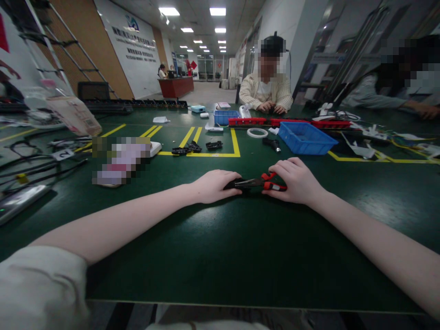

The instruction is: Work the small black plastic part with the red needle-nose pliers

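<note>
Tally: 1 tabletop [240, 256], 2 own hands: left hand [220, 187], right hand [298, 181]. 1 pliers [275, 186], 1 black part [231, 184] in hand. Loose clips: 1 lone clip [214, 145], plus 1 clip clump [187, 149], can't split its count. 2 blue bins: small bin [226, 118], big bin [307, 144]. 1 white ring [257, 135]. Red bars [246, 122]: looks like 3. Co-workers at tabletop: 1 opposite [266, 94], 1 right [366, 94]. Cables at left [63, 167]: several, too tangled to count.

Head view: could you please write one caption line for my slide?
A person's left grip holds a small black part, while the right grip holds red-handled pliers over a green table.
</note>
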A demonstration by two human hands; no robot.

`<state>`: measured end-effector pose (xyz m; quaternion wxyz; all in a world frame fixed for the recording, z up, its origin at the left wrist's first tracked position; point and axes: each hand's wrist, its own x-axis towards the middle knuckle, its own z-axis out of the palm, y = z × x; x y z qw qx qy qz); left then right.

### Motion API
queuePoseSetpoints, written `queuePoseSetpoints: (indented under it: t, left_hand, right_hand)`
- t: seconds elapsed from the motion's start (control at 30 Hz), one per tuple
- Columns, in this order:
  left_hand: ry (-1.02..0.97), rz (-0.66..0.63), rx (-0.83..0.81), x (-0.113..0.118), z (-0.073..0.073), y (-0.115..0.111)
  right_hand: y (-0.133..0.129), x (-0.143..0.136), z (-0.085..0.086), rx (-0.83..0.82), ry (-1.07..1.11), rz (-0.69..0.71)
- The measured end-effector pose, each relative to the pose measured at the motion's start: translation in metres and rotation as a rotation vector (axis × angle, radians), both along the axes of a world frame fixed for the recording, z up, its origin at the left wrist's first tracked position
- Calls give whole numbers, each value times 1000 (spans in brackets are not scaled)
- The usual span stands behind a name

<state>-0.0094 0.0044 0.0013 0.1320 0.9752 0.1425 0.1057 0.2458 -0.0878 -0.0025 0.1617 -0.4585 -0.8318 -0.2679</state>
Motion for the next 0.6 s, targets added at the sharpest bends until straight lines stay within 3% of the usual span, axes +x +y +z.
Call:
queuePoseSetpoints:
  t: [0.6]
  left_hand:
    - [-3, -16, 12, 0, -1, 1]
  right_hand:
    - [4, 3, -1, -183, 179, 51]
